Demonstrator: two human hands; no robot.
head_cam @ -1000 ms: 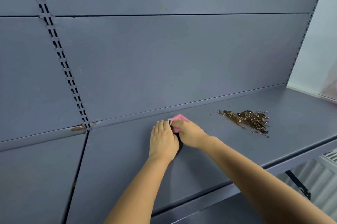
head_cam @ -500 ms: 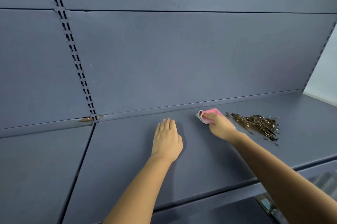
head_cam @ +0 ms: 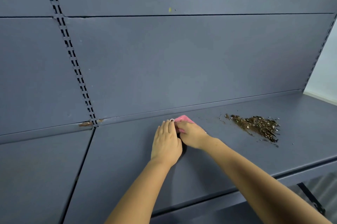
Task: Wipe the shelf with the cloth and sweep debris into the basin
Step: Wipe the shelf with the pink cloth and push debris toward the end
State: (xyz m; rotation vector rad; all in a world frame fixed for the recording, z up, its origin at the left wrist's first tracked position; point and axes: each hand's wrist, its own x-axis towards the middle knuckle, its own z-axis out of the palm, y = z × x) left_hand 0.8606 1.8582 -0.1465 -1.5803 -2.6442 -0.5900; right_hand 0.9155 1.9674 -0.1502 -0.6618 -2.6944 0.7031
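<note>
Cloth [head_cam: 183, 119], soft, light and best bunched in the palm, lay near the shelf's [head_cam: 237, 154] back edge, gripped by the right hand [head_cam: 192, 134], while the left hand [head_cam: 166, 143] rested flat beside it, debris [head_cam: 255, 126] lying well apart.

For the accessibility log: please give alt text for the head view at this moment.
The right hand holds a pink cloth on a grey metal shelf, beside the left hand lying flat with straight fingers. A pile of brown debris sits apart on the shelf to their right; no basin is visible.
</note>
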